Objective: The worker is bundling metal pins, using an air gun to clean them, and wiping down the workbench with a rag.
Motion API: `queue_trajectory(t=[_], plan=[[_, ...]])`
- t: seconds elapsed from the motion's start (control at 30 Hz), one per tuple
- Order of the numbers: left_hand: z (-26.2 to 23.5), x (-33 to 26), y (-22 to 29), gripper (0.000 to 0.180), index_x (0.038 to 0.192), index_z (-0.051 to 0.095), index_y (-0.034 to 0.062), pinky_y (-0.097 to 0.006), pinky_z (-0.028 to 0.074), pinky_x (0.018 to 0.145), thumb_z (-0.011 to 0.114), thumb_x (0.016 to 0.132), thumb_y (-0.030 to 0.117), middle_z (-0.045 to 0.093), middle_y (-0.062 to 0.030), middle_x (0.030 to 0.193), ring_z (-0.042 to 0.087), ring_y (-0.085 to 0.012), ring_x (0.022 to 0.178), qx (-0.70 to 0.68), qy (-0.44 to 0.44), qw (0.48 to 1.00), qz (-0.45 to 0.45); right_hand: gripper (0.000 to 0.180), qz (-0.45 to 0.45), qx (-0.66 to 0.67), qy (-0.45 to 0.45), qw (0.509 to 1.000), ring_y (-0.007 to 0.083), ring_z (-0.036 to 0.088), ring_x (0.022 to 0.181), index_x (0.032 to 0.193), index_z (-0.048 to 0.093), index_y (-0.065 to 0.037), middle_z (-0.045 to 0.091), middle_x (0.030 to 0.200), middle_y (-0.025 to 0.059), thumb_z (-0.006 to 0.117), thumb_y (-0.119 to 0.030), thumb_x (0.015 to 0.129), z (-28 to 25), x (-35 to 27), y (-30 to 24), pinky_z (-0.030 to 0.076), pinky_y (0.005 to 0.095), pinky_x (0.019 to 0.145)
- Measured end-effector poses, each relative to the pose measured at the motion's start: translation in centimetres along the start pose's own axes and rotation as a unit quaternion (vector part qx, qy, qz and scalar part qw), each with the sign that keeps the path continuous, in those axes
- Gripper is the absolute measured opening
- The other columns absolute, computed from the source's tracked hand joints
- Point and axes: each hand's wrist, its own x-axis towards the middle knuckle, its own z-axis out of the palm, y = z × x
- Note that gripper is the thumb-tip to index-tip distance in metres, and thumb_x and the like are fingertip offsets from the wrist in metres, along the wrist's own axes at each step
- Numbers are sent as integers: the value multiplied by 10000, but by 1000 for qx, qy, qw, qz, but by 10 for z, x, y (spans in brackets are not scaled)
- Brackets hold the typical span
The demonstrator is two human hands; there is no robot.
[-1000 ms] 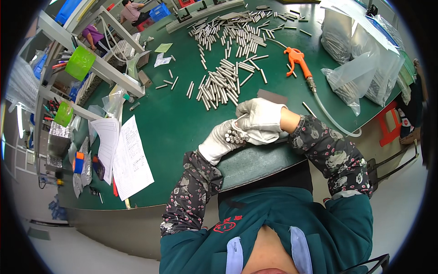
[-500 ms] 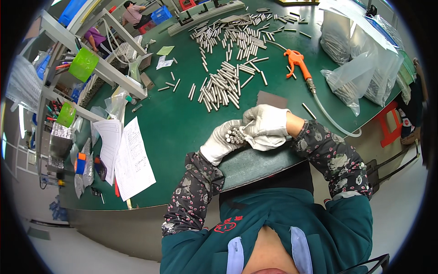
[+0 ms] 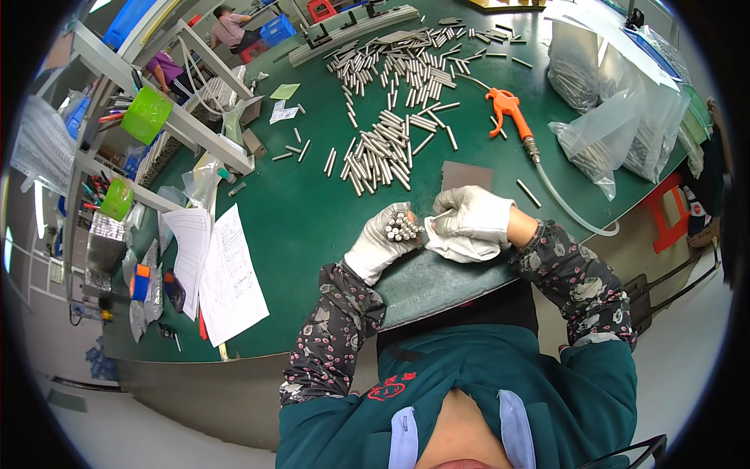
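Observation:
White gloves cover both hands. My left hand [image 3: 373,248] is closed around a bundle of short metal pins [image 3: 401,227], their round ends facing up. Beside it, my right hand [image 3: 480,213] pinches a white cloth [image 3: 462,248] that hangs below its fingers and comes close to the bundle. A flat grey-brown sheet [image 3: 466,175] lies just beyond the right hand. Farther off, a heap of loose metal pins [image 3: 380,156] is spread on the green table [image 3: 289,227], with a larger pile [image 3: 418,66] behind it.
An orange air blow gun [image 3: 512,116] with a clear hose lies at the right, near plastic bags of pins [image 3: 598,144]. Papers [image 3: 233,273] rest at the left beside a shelf rack [image 3: 207,141]. A metal rail [image 3: 351,35] stands at the back. Another person [image 3: 228,30] sits far left.
My right hand and the cloth have moved right, away from the bundle, so the pin ends show more fully. My left hand has stayed nearly in place.

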Motion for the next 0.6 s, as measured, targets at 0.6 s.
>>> queue_trajectory(t=[0.6], plan=[[3, 1, -4, 560, 1156, 489, 51, -208, 477, 772, 746, 666, -34, 571, 27, 946, 541, -57, 846, 9, 11, 1000, 4, 386, -13, -16, 14, 1000, 229, 612, 781, 963, 603, 20, 636, 831, 159, 618, -309, 761, 0, -2, -7, 470, 306, 718]])
